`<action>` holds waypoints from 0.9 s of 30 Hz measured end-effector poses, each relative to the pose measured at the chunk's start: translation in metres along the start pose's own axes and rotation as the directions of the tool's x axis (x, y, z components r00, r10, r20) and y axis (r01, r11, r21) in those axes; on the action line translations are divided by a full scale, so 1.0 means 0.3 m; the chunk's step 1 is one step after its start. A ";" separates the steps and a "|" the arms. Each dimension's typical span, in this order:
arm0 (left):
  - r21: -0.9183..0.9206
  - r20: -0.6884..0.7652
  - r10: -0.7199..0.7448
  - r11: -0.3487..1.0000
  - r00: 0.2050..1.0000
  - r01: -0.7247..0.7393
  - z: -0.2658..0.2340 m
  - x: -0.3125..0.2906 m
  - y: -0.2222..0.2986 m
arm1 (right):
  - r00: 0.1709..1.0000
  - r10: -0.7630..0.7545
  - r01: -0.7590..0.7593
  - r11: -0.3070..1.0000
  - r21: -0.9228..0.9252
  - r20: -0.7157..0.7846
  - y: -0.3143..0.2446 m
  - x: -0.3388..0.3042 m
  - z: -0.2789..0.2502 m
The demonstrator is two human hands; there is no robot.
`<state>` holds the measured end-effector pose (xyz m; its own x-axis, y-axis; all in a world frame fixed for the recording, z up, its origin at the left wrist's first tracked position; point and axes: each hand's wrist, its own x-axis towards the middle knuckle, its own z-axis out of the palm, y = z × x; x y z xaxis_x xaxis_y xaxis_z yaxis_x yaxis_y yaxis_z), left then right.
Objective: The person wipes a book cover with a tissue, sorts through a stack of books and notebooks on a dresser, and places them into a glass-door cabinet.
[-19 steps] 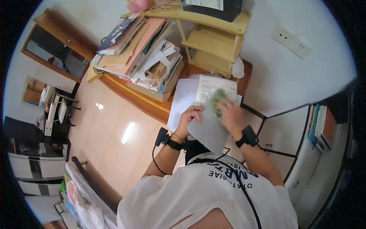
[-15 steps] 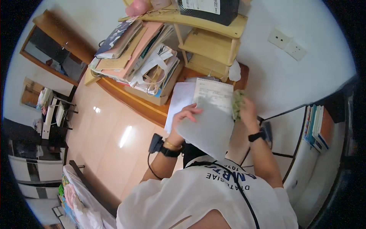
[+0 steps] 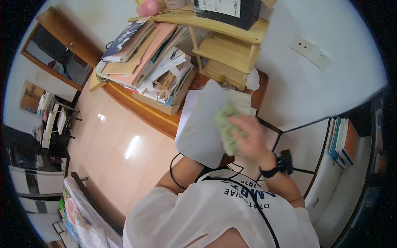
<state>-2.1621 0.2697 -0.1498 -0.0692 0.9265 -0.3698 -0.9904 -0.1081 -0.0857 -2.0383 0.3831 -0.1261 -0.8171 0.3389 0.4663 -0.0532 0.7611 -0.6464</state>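
Observation:
A pale grey flat panel (image 3: pixel 198 128) with rounded corners and fine ridges stands tilted up in front of me. My left forearm (image 3: pixel 184 172) runs up behind its lower edge, so the left hand and its fingers are hidden. My right hand (image 3: pixel 248 136), blurred by motion, is closed on a crumpled light green cloth (image 3: pixel 226 130), which lies against the panel's right side. Partly covered behind the panel is a spiral notebook with a printed page (image 3: pixel 242 99), and white paper (image 3: pixel 188 103) shows at its left, on the wooden desk (image 3: pixel 260 89).
Stacked folders and papers (image 3: pixel 138 62) fill the desk's left, with a cardboard box (image 3: pixel 165 108) below. A small wooden shelf (image 3: pixel 225 51) carries a black box (image 3: pixel 231 12). Books (image 3: pixel 341 140) stand on a white cabinet at right. A cable (image 3: pixel 173 169) loops by my left arm.
The panel has swung upright and to the left, now covering my left hand. My right hand has brought the green cloth leftward from beside the notebook onto the panel.

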 end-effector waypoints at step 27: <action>0.696 -0.274 0.249 0.718 0.929 0.012 -0.182 0.049 -0.104 | 0.960 0.280 -0.259 0.912 -0.319 0.021 0.429 0.054 0.094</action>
<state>-2.1258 0.2669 -0.2030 -0.2787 0.7349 -0.6182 -0.7950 0.1846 0.5778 -2.0748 0.4710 -0.2189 -0.8113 0.5269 0.2534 0.3464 0.7822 -0.5178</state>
